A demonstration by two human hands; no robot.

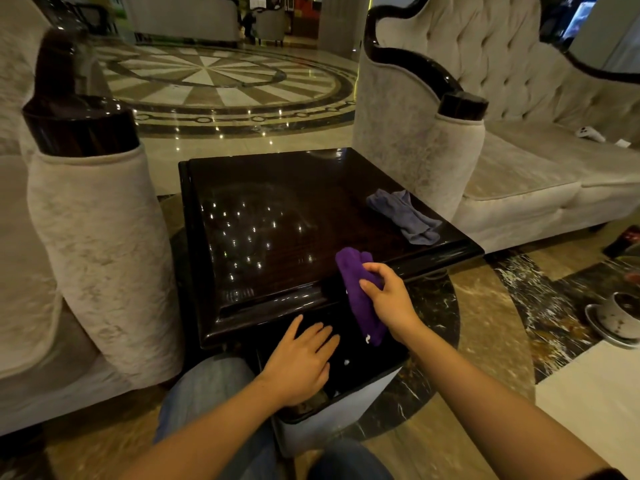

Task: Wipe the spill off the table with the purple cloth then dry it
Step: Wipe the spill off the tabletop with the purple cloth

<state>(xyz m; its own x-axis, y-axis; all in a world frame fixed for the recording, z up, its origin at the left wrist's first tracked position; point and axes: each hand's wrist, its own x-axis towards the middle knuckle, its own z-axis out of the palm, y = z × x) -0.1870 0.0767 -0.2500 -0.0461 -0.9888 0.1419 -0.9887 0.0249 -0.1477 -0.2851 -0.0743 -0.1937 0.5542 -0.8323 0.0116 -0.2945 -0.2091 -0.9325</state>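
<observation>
— Two hands where? What do the fingers hold?
— Lower centre. Right hand (pixel 388 299) fingers (pixel 372 270) pinch the purple cloth (pixel 360 292) at the tabletop (pixel 277 202) edge; left hand (pixel 301 362) spread flat, empty.
— Risk?
— Loose hanging cloth may smear the spill.

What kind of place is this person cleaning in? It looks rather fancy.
Probably a hotel lobby or a similar lounge. The polished floor carries a large round inlaid pattern, tufted sofas with dark glossy trim flank a lacquered side table, and more seating stands far off in the open hall.
</observation>
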